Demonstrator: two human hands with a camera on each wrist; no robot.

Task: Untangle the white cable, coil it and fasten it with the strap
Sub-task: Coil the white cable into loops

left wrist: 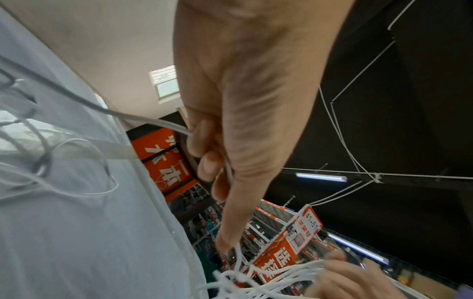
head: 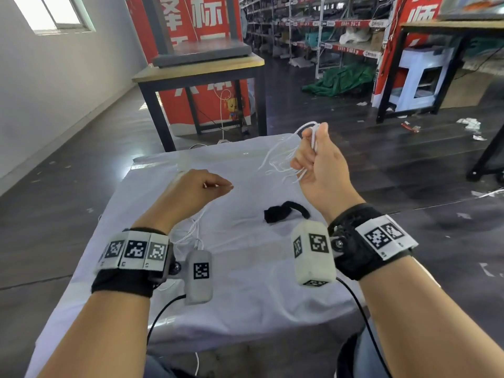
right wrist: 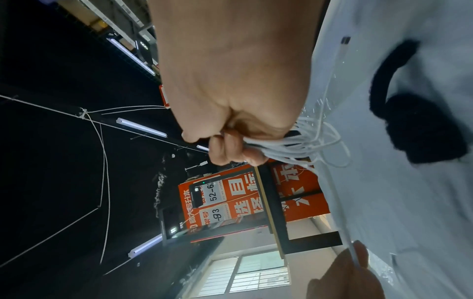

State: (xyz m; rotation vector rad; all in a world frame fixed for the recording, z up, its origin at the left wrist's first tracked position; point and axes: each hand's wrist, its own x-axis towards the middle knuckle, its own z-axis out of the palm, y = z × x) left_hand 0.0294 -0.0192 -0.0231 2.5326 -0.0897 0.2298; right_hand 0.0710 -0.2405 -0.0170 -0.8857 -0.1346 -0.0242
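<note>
So we see the right hand (head: 319,162) gripping a bunch of cable (head: 281,156) loops above the table (head: 245,282), the left hand (head: 196,189) pinching a trailing strand (fingers curled), and the strap (head: 283,212) lying loose on the cloth between them.

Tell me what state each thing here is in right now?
white cable: partly coiled, loops bunched in the right hand, the rest trailing to the left.
right hand: raised, gripping the loops.
left hand: pinching one strand.
black strap: lying unused on the white cloth.
</note>
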